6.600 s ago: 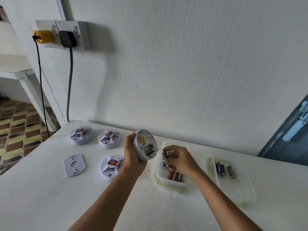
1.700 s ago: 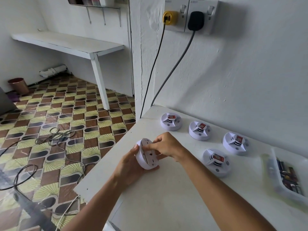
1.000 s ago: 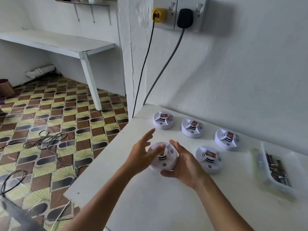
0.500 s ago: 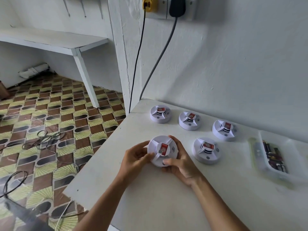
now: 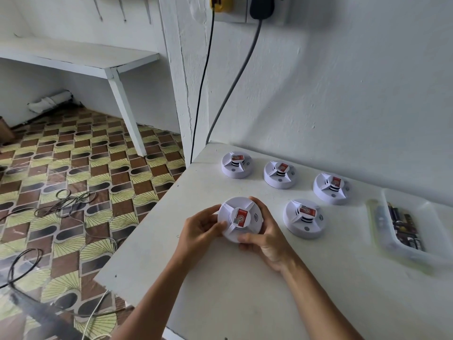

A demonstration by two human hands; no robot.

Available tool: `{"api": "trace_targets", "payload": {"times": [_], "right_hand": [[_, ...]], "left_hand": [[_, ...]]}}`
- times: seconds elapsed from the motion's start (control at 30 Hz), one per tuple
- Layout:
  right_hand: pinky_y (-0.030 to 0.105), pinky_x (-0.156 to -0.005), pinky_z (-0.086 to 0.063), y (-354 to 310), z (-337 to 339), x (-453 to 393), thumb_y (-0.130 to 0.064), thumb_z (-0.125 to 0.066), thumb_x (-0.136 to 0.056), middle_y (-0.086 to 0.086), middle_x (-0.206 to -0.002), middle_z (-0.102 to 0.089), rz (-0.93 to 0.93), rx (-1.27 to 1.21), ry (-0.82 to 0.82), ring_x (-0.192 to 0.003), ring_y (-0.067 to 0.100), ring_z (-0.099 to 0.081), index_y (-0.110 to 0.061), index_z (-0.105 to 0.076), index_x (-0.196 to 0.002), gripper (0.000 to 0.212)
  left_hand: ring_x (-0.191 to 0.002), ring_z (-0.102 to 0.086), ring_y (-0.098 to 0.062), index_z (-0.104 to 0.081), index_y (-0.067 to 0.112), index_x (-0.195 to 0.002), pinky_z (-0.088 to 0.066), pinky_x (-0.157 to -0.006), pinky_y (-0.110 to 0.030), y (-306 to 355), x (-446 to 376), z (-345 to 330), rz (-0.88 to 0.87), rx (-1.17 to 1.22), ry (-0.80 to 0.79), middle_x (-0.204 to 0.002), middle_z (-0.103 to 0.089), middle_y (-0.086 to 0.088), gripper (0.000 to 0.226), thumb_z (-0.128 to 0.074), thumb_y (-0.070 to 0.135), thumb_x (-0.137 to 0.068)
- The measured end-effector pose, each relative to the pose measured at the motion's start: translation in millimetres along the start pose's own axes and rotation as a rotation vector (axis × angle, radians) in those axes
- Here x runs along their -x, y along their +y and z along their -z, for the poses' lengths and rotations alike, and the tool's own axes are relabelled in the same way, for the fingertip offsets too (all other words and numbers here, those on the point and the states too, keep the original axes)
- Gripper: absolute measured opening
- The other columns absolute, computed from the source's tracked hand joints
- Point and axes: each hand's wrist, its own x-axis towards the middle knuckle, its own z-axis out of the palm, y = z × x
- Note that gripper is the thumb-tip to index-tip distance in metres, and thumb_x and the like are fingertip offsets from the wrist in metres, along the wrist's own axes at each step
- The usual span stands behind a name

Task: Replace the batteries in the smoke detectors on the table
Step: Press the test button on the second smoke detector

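1. Left hand grips the held detector on its left rim; fingers curled round the edge, thumb on top near the rim.
2. Right hand grips the same detector from the right & near side; fingers wrap round the far-right rim, thumb lies along the near edge.
3. Held detector is face up, red label on its centre cap, between both hands, on or just above the table; contact w/ the table can't be told.
4. Just right of the right hand: 2nd detector, face up on the table, not touched.
5. Beyond the hands, a row of 3 near the wall: far-left detector, mid detector, far-right detector. All face up w/ red labels, apart from each other.
6. Well right of the right hand: clear tray w/ batteries inside; blurred, count can't be told.
7. Up the wall beyond the hands: yellow plug & black plug in sockets, cables hanging down past the table's far corner.
8. Left of the left hand, past the table edge: tiled floor w/ loose cables, & a white shelf on the wall.
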Motion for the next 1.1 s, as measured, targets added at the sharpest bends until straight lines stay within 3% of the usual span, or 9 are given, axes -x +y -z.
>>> {"api": "trace_targets", "payload": {"times": [0.23,0.53,0.93,1.1], "right_hand": [[0.034,-0.058,-0.050,-0.1,2.2,-0.7,0.002,-0.074,-0.061,0.001,-0.115,-0.063,-0.010,0.007,-0.007,-0.094,0.019,-0.063,-0.035,-0.047,-0.130,0.083],[0.034,-0.057,-0.050,2.2,3.6,-3.0,0.003,-0.074,-0.063,0.001,-0.115,-0.063,-0.006,-0.016,-0.012,-0.093,0.020,-0.063,-0.035,-0.047,-0.130,0.082],[0.034,-0.058,-0.051,0.9,3.6,-2.8,0.005,-0.074,-0.063,0.000,-0.113,-0.063,-0.014,-0.029,-0.025,-0.092,0.018,-0.063,-0.034,-0.048,-0.129,0.081],[0.031,-0.057,-0.050,-1.5,1.9,-2.0,0.003,-0.074,-0.063,0.000,-0.111,-0.064,-0.005,-0.051,-0.032,-0.092,0.017,-0.063,-0.029,-0.048,-0.129,0.078]], "left_hand": [[-0.105,-0.068,-0.032,-0.061,0.007,-0.127,-0.053,-0.093,-0.050,-2.7,-1.5,0.6,-0.004,0.007,-0.002,-0.108,-0.073,-0.013,0.045,-0.067,0.017,-0.084],[-0.103,-0.070,-0.027,-0.062,0.008,-0.126,-0.056,-0.087,-0.037,-1.3,-2.1,-0.4,-0.033,-0.019,-0.004,-0.106,-0.074,-0.009,0.042,-0.066,0.016,-0.085],[-0.103,-0.069,-0.031,-0.061,0.007,-0.127,-0.055,-0.092,-0.048,-3.8,-3.3,0.2,-0.020,-0.005,0.001,-0.106,-0.074,-0.012,0.043,-0.065,0.017,-0.086],[-0.103,-0.069,-0.029,-0.061,0.008,-0.126,-0.056,-0.090,-0.045,-1.9,-2.2,0.0,-0.033,-0.002,-0.005,-0.107,-0.074,-0.010,0.041,-0.064,0.017,-0.086]]}}
